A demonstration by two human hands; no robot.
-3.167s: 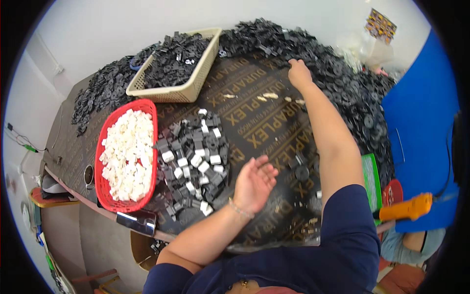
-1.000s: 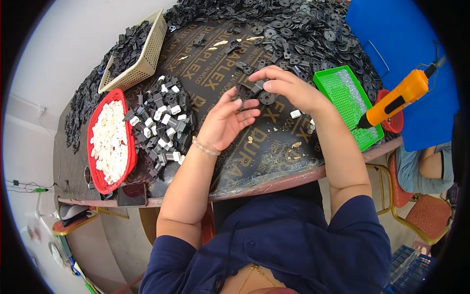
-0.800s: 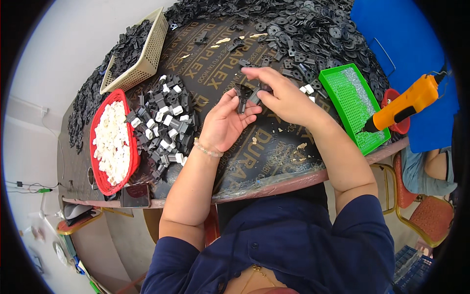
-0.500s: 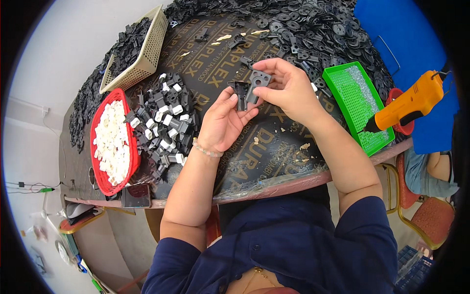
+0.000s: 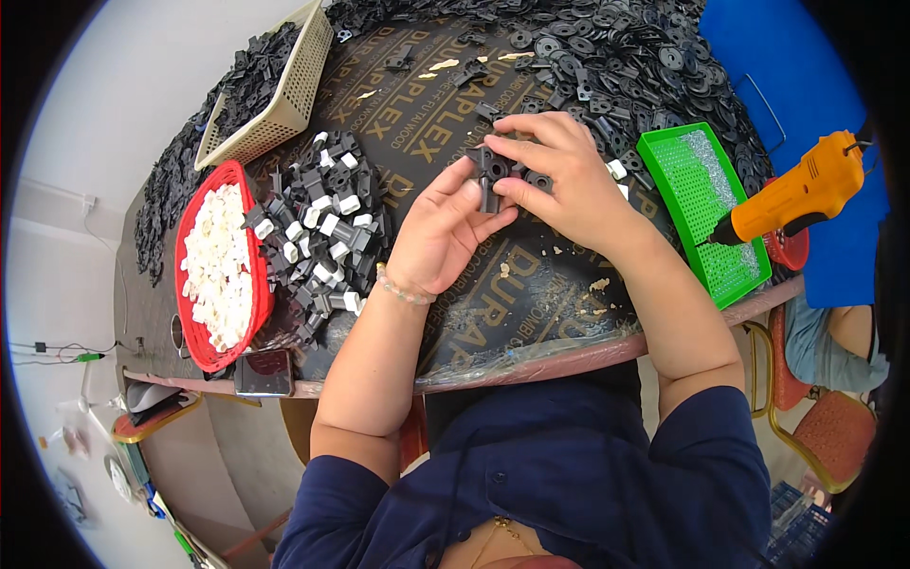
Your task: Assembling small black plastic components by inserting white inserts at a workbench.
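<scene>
Over the middle of the table my two hands meet around black plastic parts [image 5: 495, 169]. My left hand [image 5: 438, 232], with a beaded bracelet at the wrist, pinches them from the left and below between thumb and fingers. From the right, my right hand [image 5: 569, 180] grips the same parts with its thumb low and its fingers over the top. The parts look pressed together, with a round hole facing up; where one ends and the other begins is hard to make out. To the left of my left hand lies a heap of black parts with white caps [image 5: 327, 228].
A red basket [image 5: 258, 275] of small white pieces stands at the left, and a cream crate [image 5: 284, 109] of black parts behind it. Loose black discs [image 5: 616, 57] cover the far right. An orange power screwdriver [image 5: 796, 194] hangs over a green tray [image 5: 678, 223] of small screws.
The black part in my right hand has come down and left onto the one in my left hand; they were held side by side before. The view has shifted slightly.
</scene>
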